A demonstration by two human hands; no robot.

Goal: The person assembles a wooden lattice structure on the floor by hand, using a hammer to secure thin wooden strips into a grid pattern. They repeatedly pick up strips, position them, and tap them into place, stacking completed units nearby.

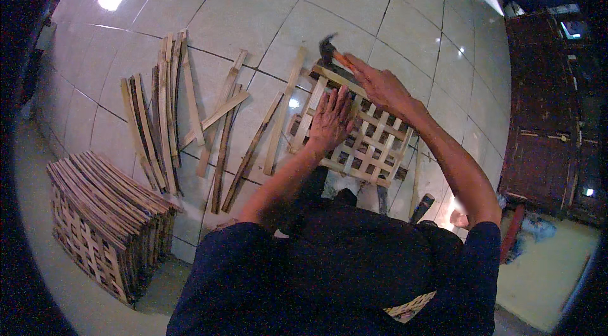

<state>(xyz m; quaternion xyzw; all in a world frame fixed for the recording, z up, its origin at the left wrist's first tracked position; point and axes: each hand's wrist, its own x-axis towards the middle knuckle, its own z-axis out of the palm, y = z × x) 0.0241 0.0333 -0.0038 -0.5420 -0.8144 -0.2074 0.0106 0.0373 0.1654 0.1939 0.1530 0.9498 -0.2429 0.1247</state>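
A woven lattice panel of pale wooden strips (387,150) lies in front of me, with a wooden bar along its far edge. My left hand (331,122) rests flat on the panel's left part, its fingers stretched out toward the far edge. Closed around the orange handle of a claw hammer (327,48) is my right hand (382,90). The hammer's dark head is just beyond the panel's far left corner, slightly blurred. Whether it touches the bar I cannot tell. What lies under the panel is mostly hidden.
Several loose wooden strips (167,101) lie spread on the tiled floor (278,0) to the left. A tall stack of lattice panels (107,222) stands at the lower left. Near my right knee is a dark-ended tool handle (422,207). A dark brown wooden door (535,108) stands at the right.
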